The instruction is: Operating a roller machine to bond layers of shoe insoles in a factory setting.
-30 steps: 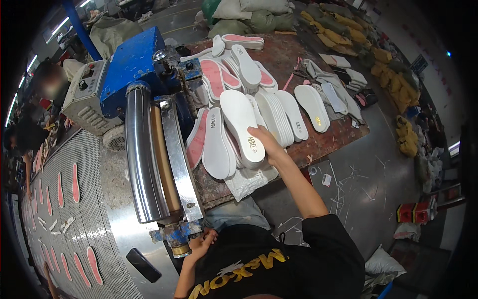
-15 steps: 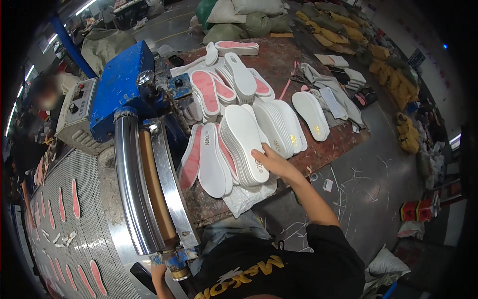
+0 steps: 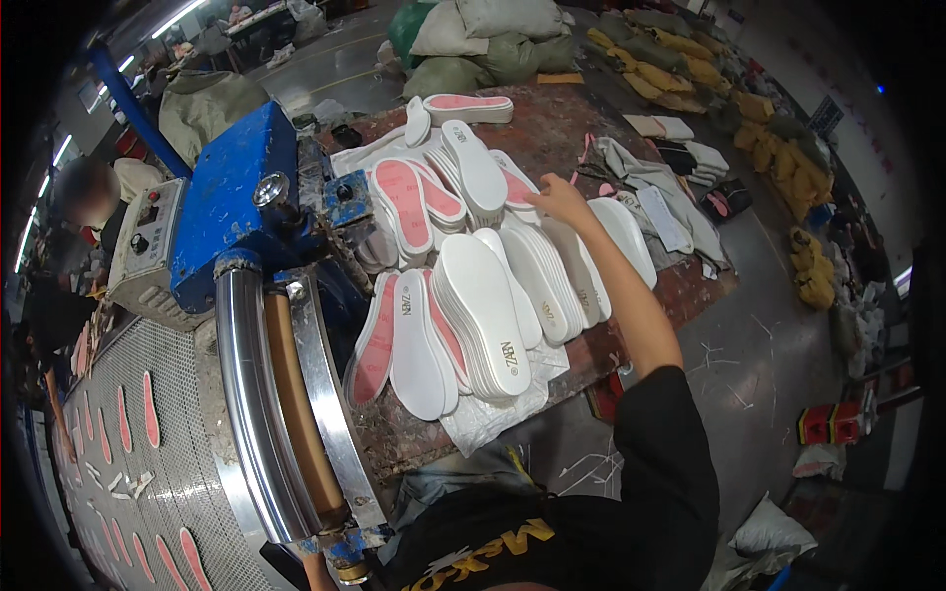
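My right hand reaches over the table to a stack of pink-faced insoles. Its bent fingers are closed at the right edge of that stack. Nearer me lie stacks of white insoles with dark and gold print, leaning on one another. A single white insole shows partly behind my right forearm. Of my left hand, only a sliver shows below the near end of the roller machine, and its fingers are hidden. More pink-faced insoles and a white-topped stack stand farther back.
The blue machine with a chrome roller stands at my left. Beyond it, a mesh conveyor carries separate pink insoles. Grey cloth lies on the table's right side. Full sacks are piled behind, and another person sits far left.
My right hand has left the near end of the front white stack and moved away from me to the pink-faced stack. The view has shifted slightly.
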Demonstrator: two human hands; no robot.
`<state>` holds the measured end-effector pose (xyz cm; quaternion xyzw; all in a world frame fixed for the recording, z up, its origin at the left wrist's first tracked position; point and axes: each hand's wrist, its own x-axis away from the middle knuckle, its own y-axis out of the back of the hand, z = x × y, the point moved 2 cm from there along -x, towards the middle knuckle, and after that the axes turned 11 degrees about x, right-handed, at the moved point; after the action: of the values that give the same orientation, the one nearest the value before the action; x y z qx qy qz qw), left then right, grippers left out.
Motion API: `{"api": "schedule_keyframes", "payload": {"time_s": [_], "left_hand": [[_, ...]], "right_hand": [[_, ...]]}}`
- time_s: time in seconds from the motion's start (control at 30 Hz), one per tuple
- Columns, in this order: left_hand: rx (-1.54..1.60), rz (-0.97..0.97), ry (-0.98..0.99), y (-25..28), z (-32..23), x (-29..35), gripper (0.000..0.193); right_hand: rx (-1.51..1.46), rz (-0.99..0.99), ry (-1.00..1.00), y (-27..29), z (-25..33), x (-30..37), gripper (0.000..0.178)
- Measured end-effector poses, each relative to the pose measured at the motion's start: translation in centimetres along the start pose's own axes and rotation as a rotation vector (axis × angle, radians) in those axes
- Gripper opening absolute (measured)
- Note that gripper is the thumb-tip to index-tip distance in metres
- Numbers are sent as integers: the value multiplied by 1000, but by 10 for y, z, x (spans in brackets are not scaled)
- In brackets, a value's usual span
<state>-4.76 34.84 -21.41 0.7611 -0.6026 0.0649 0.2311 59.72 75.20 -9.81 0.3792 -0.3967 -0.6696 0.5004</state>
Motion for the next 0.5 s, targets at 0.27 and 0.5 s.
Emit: {"api": "schedule_keyframes", "payload": {"time_s": [0.27,0.5], "left_hand": [[-1,-106,-36,-5,-21,-7,11],[-21,-127,-31,-1,-31,-7,13]], "right_hand": [[-474,-262,14,-44,57,-71,70],[-611,243,-49,-77,75,-85,56]]}}
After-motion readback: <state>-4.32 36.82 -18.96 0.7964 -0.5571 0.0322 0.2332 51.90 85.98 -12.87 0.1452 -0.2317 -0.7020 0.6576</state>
